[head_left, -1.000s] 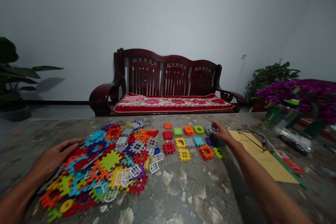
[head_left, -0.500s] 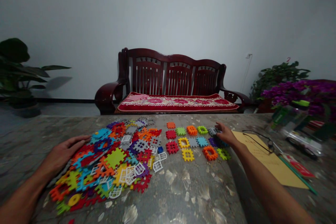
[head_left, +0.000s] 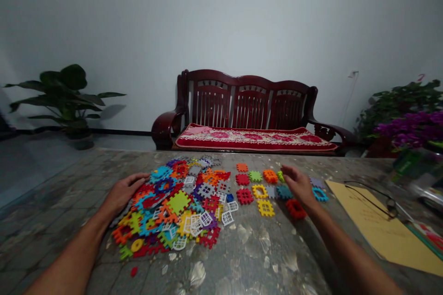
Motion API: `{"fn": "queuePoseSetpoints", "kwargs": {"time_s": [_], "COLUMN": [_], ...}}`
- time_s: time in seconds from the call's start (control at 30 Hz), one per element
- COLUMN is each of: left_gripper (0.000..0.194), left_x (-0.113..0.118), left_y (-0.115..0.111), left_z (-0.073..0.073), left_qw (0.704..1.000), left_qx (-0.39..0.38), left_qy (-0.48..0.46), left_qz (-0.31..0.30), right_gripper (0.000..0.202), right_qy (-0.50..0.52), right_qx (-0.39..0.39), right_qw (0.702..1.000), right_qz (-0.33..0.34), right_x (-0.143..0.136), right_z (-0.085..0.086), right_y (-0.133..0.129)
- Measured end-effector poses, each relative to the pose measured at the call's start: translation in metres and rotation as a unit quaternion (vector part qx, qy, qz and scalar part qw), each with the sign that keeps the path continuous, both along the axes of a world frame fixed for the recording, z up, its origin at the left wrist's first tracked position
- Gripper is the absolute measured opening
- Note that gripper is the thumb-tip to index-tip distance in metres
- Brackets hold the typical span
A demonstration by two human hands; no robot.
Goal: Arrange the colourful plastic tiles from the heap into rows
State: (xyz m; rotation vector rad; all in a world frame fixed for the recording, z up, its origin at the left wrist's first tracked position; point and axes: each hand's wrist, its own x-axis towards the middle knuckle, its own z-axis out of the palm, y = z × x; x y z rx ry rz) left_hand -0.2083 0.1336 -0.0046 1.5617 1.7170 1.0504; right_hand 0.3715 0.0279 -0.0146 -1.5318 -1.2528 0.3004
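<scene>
A heaped pile of colourful plastic interlocking tiles (head_left: 180, 203) lies left of centre on the table. At the pile's left edge rests my left hand (head_left: 124, 192), fingers stretched towards the tiles and holding nothing that I can see. Over the rows of separate tiles on the right is my right hand (head_left: 299, 188), its fingers apart and nothing visible in it. It partly covers a lime green tile (head_left: 280, 176) and hides others beneath. Near it lie an orange tile (head_left: 270, 176), a blue tile (head_left: 284, 192), a red-orange frame tile (head_left: 296, 209) and a light-blue frame tile (head_left: 320, 195).
White window-shaped pieces (head_left: 227, 218) lie along the pile's right side. Glasses (head_left: 391, 207) rest on a yellow paper (head_left: 360, 221) at the right. Purple flowers (head_left: 411, 128) stand behind there. Beyond the table (head_left: 249, 258) is a wooden bench (head_left: 249, 103).
The view has turned left, so everything sits further right in it. My right hand has moved left across the rows of tiles. My left hand stays beside the pile.
</scene>
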Motion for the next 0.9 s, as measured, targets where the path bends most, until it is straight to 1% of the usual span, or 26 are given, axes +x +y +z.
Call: {"fn": "queuePoseSetpoints", "kwargs": {"time_s": [0.1,0.2,0.27,0.33,0.4,0.47,0.53,0.67,0.77,0.9], "left_gripper": [0.044,0.044,0.044,0.044,0.042,0.041,0.041,0.043,0.044,0.047], "left_x": [-0.001,-0.002,-0.002,-0.002,-0.003,-0.004,-0.006,-0.008,-0.009,-0.010], "left_y": [0.002,0.003,0.003,0.004,0.006,0.008,0.011,0.015,0.017,0.018], "left_z": [-0.003,-0.005,-0.006,-0.007,-0.010,-0.013,-0.017,-0.023,-0.025,-0.026], "left_qw": [1.000,1.000,1.000,1.000,0.999,0.998,0.997,0.996,0.996,0.996], "left_qx": [0.000,-0.001,0.000,0.004,0.011,0.016,0.018,0.019,0.020,0.025], "left_qy": [-0.004,-0.015,-0.021,-0.030,-0.044,-0.057,-0.069,-0.083,-0.087,-0.088], "left_qz": [-0.001,-0.003,-0.003,-0.003,-0.003,-0.002,-0.003,-0.004,-0.001,-0.001], "right_gripper": [0.034,0.036,0.034,0.032,0.031,0.034,0.039,0.052,0.058,0.057], "right_qy": [-0.008,-0.027,-0.058,-0.101,-0.140,-0.170,-0.201,-0.261,-0.283,-0.288], "right_qx": [0.010,0.016,0.011,0.002,-0.004,-0.007,-0.011,-0.032,-0.049,-0.062], "right_qw": [0.997,0.992,0.987,0.980,0.976,0.975,0.971,0.954,0.948,0.946], "right_qz": [0.073,0.124,0.151,0.169,0.165,0.144,0.131,0.141,0.141,0.137], "right_x": [-0.075,-0.139,-0.171,-0.194,-0.209,-0.218,-0.224,-0.231,-0.236,-0.243], "right_z": [-0.001,-0.001,0.001,0.003,0.003,0.002,-0.001,-0.005,-0.004,-0.003], "right_y": [-0.007,-0.012,-0.010,-0.005,0.002,0.008,0.010,0.008,0.006,0.007]}}
